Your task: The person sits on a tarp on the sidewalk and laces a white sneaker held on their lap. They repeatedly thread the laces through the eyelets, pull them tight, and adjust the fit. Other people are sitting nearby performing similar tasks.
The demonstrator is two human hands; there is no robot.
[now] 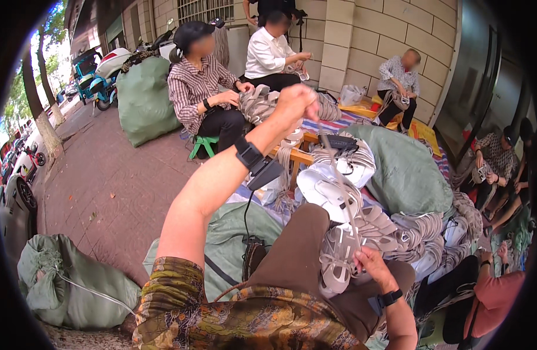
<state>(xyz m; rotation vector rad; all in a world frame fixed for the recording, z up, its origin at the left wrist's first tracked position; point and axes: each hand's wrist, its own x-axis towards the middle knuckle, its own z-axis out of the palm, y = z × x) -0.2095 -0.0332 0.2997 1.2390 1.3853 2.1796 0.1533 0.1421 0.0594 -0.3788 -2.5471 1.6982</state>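
Note:
A grey and white shoe upper (337, 256) rests on my lap, over my right thigh. My right hand (373, 263) grips its right edge, thumb and fingers closed on it. Raised high in front of me, my left hand (303, 104) is closed on a grey-beige shoelace (340, 181). The lace runs down in a long line from that fist to the upper. Just beyond my knees lie white shoe parts (324, 188) and stacked grey uppers (376, 224).
Full green sacks (408, 169) stand beyond the pile, at the left (146, 99) and at lower left (76, 286). A striped sheet (338, 124) lies under the goods. Several people sit around handling similar pieces, one close at my right (496, 297). Scooters (99, 76) are parked far left.

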